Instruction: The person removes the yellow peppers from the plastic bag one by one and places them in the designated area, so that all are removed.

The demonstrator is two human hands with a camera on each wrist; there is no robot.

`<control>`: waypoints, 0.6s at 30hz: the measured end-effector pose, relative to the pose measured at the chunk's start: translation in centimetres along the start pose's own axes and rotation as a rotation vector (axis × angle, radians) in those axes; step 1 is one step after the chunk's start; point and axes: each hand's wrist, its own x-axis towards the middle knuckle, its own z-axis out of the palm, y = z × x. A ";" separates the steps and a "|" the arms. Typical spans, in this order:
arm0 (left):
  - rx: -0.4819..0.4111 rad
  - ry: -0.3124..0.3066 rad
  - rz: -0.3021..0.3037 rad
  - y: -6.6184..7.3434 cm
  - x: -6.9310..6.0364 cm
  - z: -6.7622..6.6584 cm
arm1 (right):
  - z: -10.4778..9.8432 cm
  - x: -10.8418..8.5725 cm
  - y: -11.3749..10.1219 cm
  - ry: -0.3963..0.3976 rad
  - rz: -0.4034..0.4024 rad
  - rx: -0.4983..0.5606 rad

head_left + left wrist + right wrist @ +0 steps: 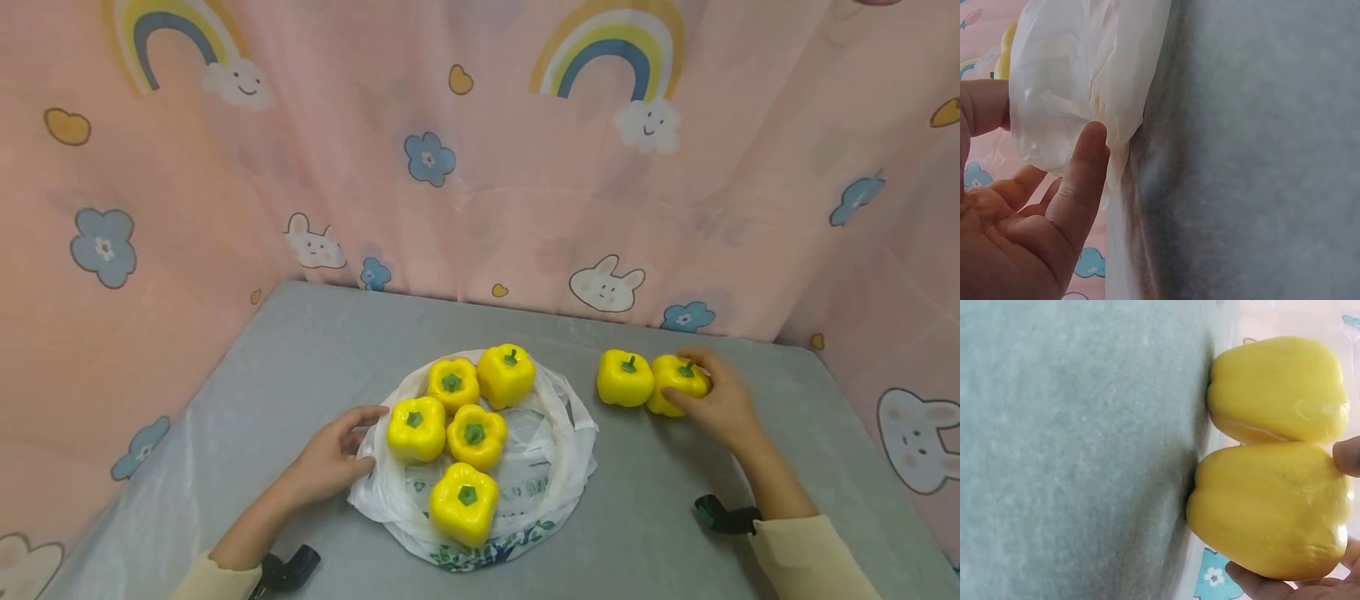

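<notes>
Several yellow peppers with green stems, one of them a pepper [463, 505] at the front, stand on and inside a white plastic bag [555, 500] with a rolled rim. At the bag's left edge my left hand [326, 458] touches the plastic [1079, 81] with slightly bent fingers; the left wrist view shows the hand [1029, 212] spread around the rim. On the right, my right hand [723, 400] holds a yellow pepper [667, 385] [1272, 512] between thumb and fingers [1260, 584]. A second pepper [625, 378] [1279, 390] stands against its left side.
The grey table [300, 333] runs back to a pink curtain [495, 200] printed with rainbows, rabbits and flowers. Black wrist straps [288, 571] with cream sleeves [810, 558] show at both wrists.
</notes>
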 end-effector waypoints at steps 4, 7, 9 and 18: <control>-0.003 -0.003 -0.004 0.0 0.0 0.0 | 0.0 -0.1 -0.2 -0.023 0.010 -0.015; -0.007 -0.005 -0.003 0.0 0.0 0.0 | 0.0 -0.1 -0.6 -0.021 0.014 -0.032; -0.010 -0.008 0.001 -0.1 0.0 -0.1 | -0.1 -0.2 -1.1 -0.014 0.020 -0.052; -0.009 -0.025 0.002 0.0 -0.1 -0.1 | -1.1 -1.1 -5.8 0.104 -0.023 -0.111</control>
